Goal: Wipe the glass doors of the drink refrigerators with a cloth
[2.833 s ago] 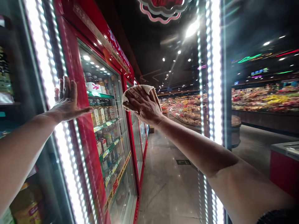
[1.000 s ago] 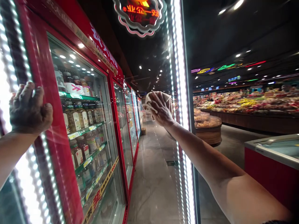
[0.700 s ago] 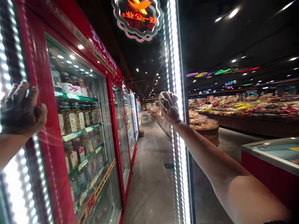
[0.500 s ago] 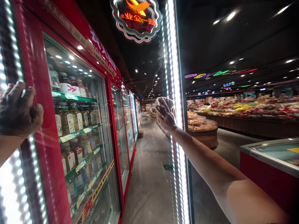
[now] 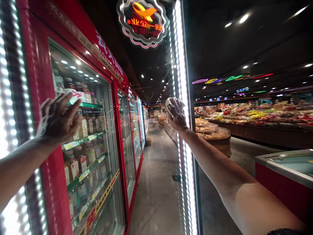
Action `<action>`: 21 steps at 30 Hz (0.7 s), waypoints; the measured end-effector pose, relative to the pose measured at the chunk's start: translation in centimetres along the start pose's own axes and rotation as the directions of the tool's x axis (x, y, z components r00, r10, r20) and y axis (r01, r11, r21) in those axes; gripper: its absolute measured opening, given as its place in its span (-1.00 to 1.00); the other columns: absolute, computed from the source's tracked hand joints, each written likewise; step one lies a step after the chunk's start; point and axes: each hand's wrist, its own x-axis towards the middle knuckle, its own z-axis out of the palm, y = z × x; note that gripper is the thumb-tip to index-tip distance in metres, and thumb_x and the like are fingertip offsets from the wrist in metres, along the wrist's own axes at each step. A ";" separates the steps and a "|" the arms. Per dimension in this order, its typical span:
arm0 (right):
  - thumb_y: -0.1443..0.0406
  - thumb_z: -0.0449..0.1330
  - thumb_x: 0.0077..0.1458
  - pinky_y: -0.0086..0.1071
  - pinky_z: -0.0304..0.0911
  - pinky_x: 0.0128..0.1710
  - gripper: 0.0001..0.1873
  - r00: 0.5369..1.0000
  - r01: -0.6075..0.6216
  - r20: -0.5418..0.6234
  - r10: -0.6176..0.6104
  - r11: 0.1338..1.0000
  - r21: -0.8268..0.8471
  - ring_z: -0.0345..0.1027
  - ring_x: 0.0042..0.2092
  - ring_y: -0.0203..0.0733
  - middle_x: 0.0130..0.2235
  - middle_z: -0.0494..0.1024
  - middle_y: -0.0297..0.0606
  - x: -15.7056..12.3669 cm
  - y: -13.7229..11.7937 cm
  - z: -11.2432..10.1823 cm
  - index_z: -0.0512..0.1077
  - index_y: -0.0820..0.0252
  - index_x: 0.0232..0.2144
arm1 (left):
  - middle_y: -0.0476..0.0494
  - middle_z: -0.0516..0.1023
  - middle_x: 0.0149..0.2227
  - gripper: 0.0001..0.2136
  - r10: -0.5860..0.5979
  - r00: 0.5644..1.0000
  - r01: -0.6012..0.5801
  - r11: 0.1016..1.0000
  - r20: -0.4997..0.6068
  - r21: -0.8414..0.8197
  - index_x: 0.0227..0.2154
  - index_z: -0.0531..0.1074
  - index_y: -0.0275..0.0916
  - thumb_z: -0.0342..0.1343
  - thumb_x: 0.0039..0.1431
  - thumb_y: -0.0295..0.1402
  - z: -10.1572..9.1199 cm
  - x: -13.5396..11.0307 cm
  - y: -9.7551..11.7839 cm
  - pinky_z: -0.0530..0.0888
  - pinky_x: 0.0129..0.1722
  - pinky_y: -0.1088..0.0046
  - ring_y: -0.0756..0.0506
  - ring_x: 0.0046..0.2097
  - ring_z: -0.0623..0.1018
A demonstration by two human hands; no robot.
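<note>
A pale cloth [image 5: 172, 103] is bunched under my right hand [image 5: 178, 115], whose fingers press it against the glass door [image 5: 156, 156] beside the bright LED strip on its right edge. My right arm is stretched out. My left hand [image 5: 60, 119] is raised at the left with its fingers spread and nothing in them. It appears in front of the red drinks cooler [image 5: 55, 182]; whether it touches the glass I cannot tell. A glowing sign [image 5: 144, 21] with mirrored lettering hangs at the top of the door.
Bottles [image 5: 72, 164] stand on shelves inside the red cooler. More coolers line the aisle floor [image 5: 156, 195]. To the right are a round display stand [image 5: 215, 138], a long counter of packaged goods [image 5: 244, 130] and a red chest freezer [image 5: 281, 176].
My left hand has moved right, from the left edge to in front of the cooler. My right hand and the cloth have shifted slightly right along the glass.
</note>
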 end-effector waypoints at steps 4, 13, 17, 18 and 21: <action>0.15 -0.07 0.41 0.11 0.12 0.38 -0.46 0.992 -0.070 -0.102 0.070 0.998 0.007 0.09 0.43 0.04 0.40 0.28 -0.29 -0.2 -0.9 0.9 0.21 -0.08 0.37 | 0.08 -0.30 0.53 -0.34 0.211 0.975 -0.215 0.974 0.064 0.069 0.45 -0.17 0.21 -0.09 0.36 -0.08 3.0 2.0 4.8 -0.25 0.45 -0.09 -0.26 0.52 -0.18; 0.11 -0.08 0.43 0.14 0.01 0.42 -0.47 0.993 0.061 -0.097 -0.068 0.995 -0.073 -0.06 0.48 0.08 0.42 0.23 -0.19 2.6 1.3 0.5 0.27 0.06 0.35 | -0.17 -0.22 0.52 -0.41 0.228 0.971 -0.237 0.955 0.070 0.177 0.46 -0.04 -0.07 -0.22 0.45 -0.05 6.4 1.7 7.6 -0.25 0.44 -0.15 -0.24 0.52 -0.21; 0.07 -0.10 0.43 0.11 -0.01 0.43 -0.46 0.993 0.059 -0.103 -0.063 0.997 -0.043 -0.10 0.49 0.06 0.42 0.22 -0.22 3.5 0.1 0.8 0.29 0.05 0.33 | -0.13 -0.23 0.53 -0.41 0.226 0.972 -0.234 0.959 0.063 0.161 0.45 0.01 -0.07 -0.24 0.44 -0.03 6.4 1.7 7.5 -0.29 0.46 -0.07 -0.21 0.52 -0.21; 0.08 -0.10 0.43 0.08 0.01 0.43 -0.47 0.991 0.117 -0.060 -0.119 0.992 -0.037 -0.13 0.50 0.04 0.43 0.22 -0.25 2.9 -0.2 0.8 0.29 0.03 0.33 | -0.13 -0.22 0.53 -0.42 0.225 0.972 -0.232 0.959 0.061 0.160 0.44 0.01 -0.08 -0.24 0.45 -0.04 6.4 1.7 7.5 -0.28 0.46 -0.07 -0.21 0.52 -0.21; 0.13 -0.06 0.41 0.06 -0.01 0.44 -0.46 0.951 0.305 0.083 -0.299 0.949 -0.074 -0.17 0.50 0.01 0.44 0.18 -0.25 0.6 -0.3 0.0 0.24 0.05 0.36 | -0.17 -0.20 0.52 -0.42 0.231 0.971 -0.237 0.958 0.053 0.164 0.44 0.02 -0.10 -0.24 0.46 -0.04 6.4 1.7 7.5 -0.25 0.45 -0.09 -0.23 0.52 -0.21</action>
